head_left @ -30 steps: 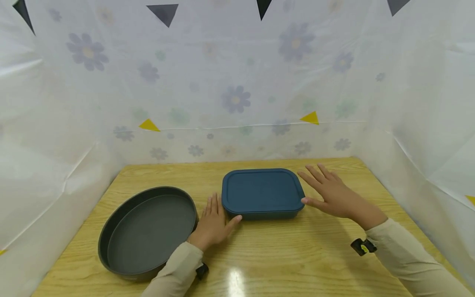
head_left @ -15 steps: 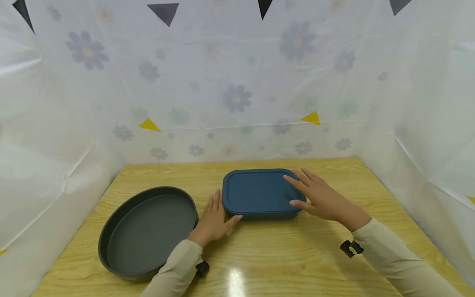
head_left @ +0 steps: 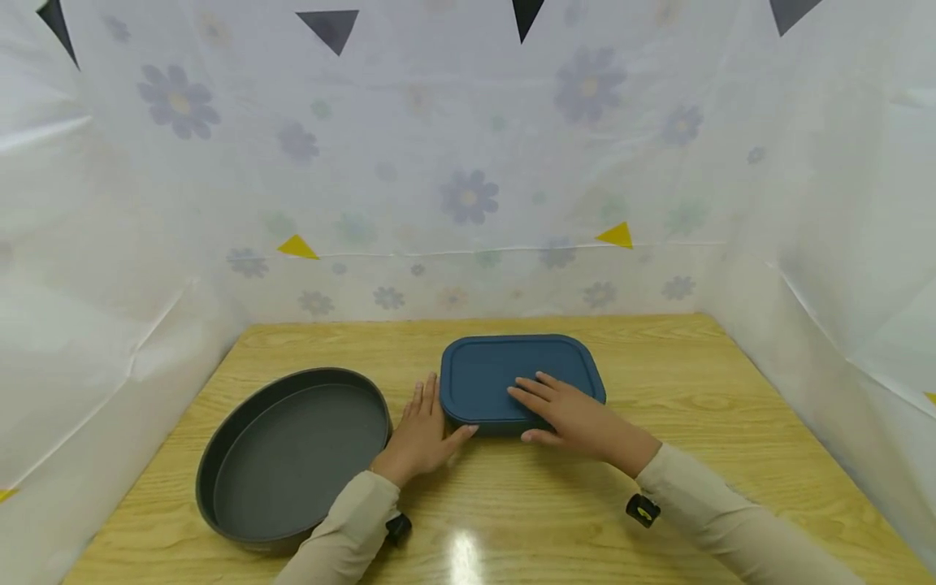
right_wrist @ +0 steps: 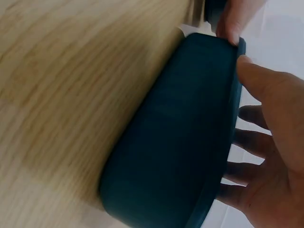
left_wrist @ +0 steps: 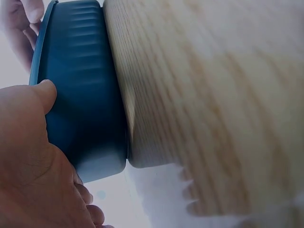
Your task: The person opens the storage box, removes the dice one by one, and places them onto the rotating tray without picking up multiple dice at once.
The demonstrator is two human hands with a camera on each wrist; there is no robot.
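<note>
While both hands (head_left: 578, 418) touch it, blue container (head_left: 497, 370) shows no label.

Bright, even light; glare spot on the table (head_left: 468, 556); wrist views blurred, head view edge-warped.

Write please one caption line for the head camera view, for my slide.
Both hands on a blue lidded container: left hand at its side, right hand flat on the lid, grey round pan beside.

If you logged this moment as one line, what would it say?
left hand: touches blue box side | right hand: flat on lid | grey pan: beside, on table
</note>
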